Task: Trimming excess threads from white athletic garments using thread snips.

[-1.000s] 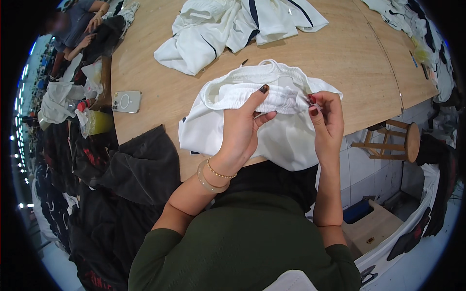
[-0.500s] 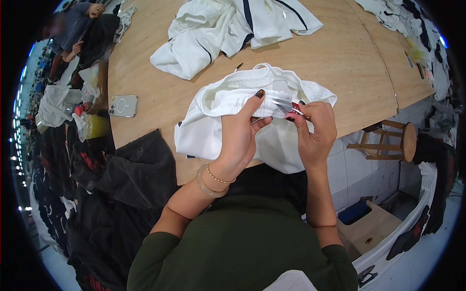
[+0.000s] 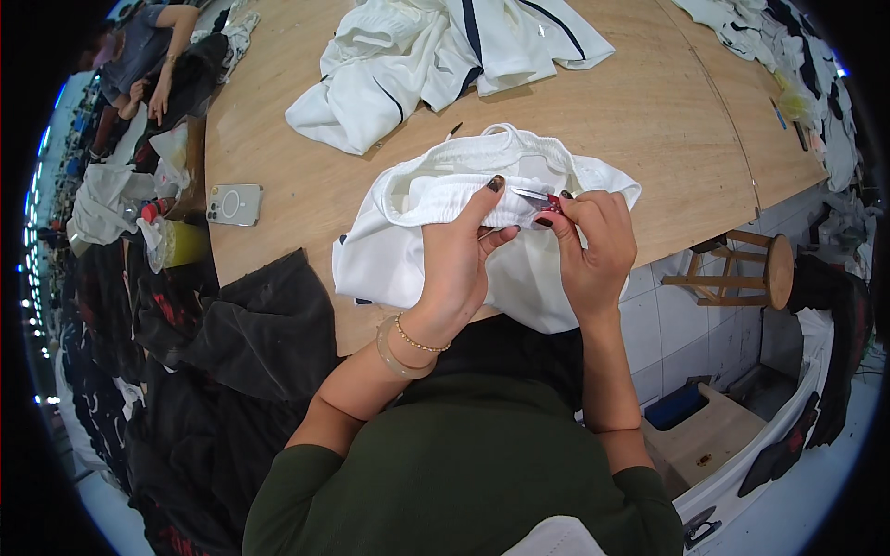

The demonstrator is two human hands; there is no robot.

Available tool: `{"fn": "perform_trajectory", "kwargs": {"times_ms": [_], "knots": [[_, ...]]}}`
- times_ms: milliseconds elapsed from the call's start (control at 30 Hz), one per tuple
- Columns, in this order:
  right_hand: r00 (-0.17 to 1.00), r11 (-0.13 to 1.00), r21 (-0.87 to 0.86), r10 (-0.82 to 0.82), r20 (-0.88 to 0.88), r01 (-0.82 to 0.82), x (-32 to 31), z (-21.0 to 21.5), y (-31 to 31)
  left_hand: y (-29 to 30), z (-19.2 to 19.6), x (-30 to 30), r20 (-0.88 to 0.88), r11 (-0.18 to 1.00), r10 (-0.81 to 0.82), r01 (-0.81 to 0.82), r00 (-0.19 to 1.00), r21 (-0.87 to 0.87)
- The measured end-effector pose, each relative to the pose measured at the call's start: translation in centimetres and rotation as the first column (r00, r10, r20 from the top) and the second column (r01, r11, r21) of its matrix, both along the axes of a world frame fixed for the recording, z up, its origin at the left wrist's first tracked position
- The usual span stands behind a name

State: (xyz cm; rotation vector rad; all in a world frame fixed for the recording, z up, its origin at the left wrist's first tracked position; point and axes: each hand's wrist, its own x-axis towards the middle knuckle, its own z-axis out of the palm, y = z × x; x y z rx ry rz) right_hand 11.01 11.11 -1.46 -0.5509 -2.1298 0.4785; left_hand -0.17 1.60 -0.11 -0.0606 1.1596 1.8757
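A white garment with a gathered elastic waistband and a drawstring lies at the table's near edge. My left hand is closed on its waistband, thumb on top and fingers underneath. In my right hand are red-handled thread snips, pinched between thumb and fingers. Their silver blades point left, over the waistband and close to my left thumb. Whether the blade tips touch the fabric I cannot tell.
More white garments with dark stripes are heaped at the far side of the wooden table. A phone lies at the left edge, near dark cloth. A wooden stool stands right. Another person is at far left.
My right hand has shifted slightly left with the snips, and their blades now look closer together. My left hand stays on the waistband. The other person's arm has moved down.
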Motion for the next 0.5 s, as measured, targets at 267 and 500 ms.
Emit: {"fn": "perform_trajectory", "kwargs": {"times_ms": [267, 500], "knots": [[0.886, 0.792, -0.605, -0.219, -0.408, -0.083, 2.8, -1.7, 2.4, -5.1, -4.2, -2.3, -0.138, 0.893, -0.378, 0.320, 0.916, -0.317], [0.954, 0.661, -0.733, -0.295, -0.054, 0.163, 5.6, -2.2, 6.2, -11.9, -1.7, -13.7, -0.704, 0.817, -0.258, -0.239, 0.662, -0.524]]}}
